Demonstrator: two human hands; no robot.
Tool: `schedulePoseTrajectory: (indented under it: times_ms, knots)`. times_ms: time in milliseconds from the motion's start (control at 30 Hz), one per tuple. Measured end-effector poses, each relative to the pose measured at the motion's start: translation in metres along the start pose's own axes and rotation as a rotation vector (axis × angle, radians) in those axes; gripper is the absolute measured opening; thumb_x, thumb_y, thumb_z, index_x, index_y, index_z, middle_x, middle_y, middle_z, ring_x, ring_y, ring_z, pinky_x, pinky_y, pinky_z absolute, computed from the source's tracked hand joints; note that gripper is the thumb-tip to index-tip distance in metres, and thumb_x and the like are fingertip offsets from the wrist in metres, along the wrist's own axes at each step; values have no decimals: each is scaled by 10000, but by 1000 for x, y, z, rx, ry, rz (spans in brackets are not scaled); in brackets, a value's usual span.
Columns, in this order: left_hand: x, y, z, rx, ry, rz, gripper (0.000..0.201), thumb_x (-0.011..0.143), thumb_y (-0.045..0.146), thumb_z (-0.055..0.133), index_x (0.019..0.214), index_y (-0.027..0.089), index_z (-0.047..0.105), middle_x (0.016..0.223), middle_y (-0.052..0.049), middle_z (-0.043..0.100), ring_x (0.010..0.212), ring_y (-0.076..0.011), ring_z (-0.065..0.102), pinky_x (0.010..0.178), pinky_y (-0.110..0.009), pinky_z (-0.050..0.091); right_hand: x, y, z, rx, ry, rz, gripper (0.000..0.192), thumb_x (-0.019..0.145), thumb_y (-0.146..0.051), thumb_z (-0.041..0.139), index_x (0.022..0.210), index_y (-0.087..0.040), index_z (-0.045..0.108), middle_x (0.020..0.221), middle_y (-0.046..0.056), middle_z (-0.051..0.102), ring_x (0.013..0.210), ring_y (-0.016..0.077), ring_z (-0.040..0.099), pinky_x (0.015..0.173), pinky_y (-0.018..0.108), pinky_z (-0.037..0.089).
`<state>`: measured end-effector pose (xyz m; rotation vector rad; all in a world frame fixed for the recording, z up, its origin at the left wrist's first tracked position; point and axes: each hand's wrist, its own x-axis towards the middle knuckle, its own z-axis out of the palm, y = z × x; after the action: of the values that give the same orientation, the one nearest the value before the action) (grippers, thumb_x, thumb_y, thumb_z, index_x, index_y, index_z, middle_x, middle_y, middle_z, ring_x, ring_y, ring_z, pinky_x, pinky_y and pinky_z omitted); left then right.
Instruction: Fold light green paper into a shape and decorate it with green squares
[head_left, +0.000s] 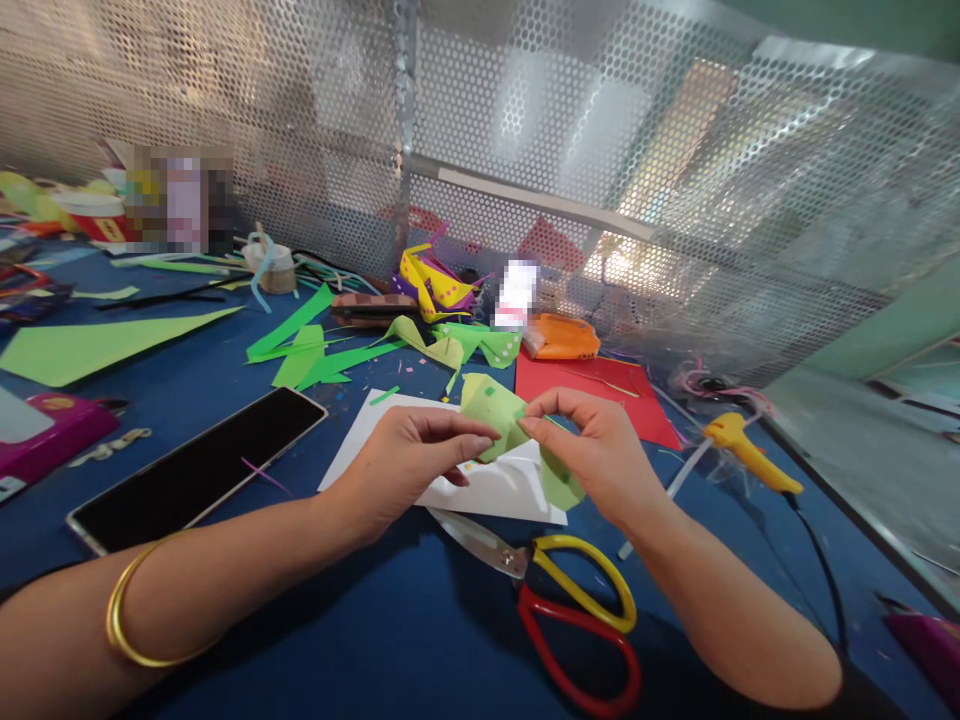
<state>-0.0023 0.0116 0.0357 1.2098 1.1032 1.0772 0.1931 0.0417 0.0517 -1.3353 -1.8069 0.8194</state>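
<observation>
A light green paper strip with darker green square spots is held up between both hands over a white sheet. My left hand pinches its lower left part between thumb and fingers. On the other side, my right hand has thumb and forefinger closed on the strip's upper edge, at a small green bit; part of the paper hangs below that hand. Scissors with one yellow and one red handle lie just below the hands, blades partly under the white sheet.
A phone lies at left, near green paper and green scraps. Red paper and an orange packet are behind my right hand. A yellow glue gun with a cord is at right. Perforated metal panels stand behind.
</observation>
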Motion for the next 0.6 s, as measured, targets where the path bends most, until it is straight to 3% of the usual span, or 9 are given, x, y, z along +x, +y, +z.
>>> schedulePoseTrajectory:
  times_ms: [67, 133, 233, 300, 433, 600]
  knots:
    - [1, 0, 0, -5, 2, -20, 141, 728, 292, 737, 818, 201, 795, 773, -57, 746, 579, -131, 604, 575, -242, 513, -1, -1, 0, -43, 30, -98, 110, 788, -302, 649, 746, -200, 648, 756, 9, 663, 620, 132, 577, 557, 258, 454]
    - [2, -1, 1, -34, 19, -41, 152, 727, 314, 739, 809, 200, 796, 809, -75, 754, 657, -157, 625, 587, -243, 518, -2, -2, 0, -139, 115, -313, 66, 812, -242, 641, 753, -217, 656, 895, 31, 698, 853, 184, 647, 779, 345, 508]
    - [2, -1, 1, -81, 12, -84, 187, 741, 353, 719, 791, 191, 796, 840, -99, 756, 757, -189, 643, 583, -233, 506, -6, -3, 1, -418, 248, -667, 106, 848, -200, 632, 786, -270, 682, 996, 15, 714, 1040, 220, 641, 1028, 481, 399]
    - [2, -1, 1, -104, 1, -114, 199, 743, 367, 710, 756, 187, 793, 818, -99, 755, 745, -186, 644, 584, -231, 495, -11, -1, 3, -565, 237, -798, 141, 866, -195, 628, 842, -317, 694, 992, -21, 732, 1064, 218, 651, 1100, 492, 339]
    - [1, 0, 1, -128, -14, -137, 185, 722, 361, 726, 687, 186, 777, 751, -73, 741, 700, -169, 632, 607, -237, 489, -19, 6, 4, -679, 50, -816, 218, 902, -201, 595, 1000, -373, 684, 1024, -62, 747, 1080, 193, 668, 1083, 414, 424]
    - [0, 2, 1, -116, -38, -132, 151, 703, 322, 735, 648, 183, 757, 690, -45, 709, 684, -159, 613, 621, -241, 486, -22, 12, 2, -625, -47, -796, 257, 916, -191, 583, 1042, -396, 672, 1061, -81, 745, 1068, 173, 678, 1025, 364, 483]
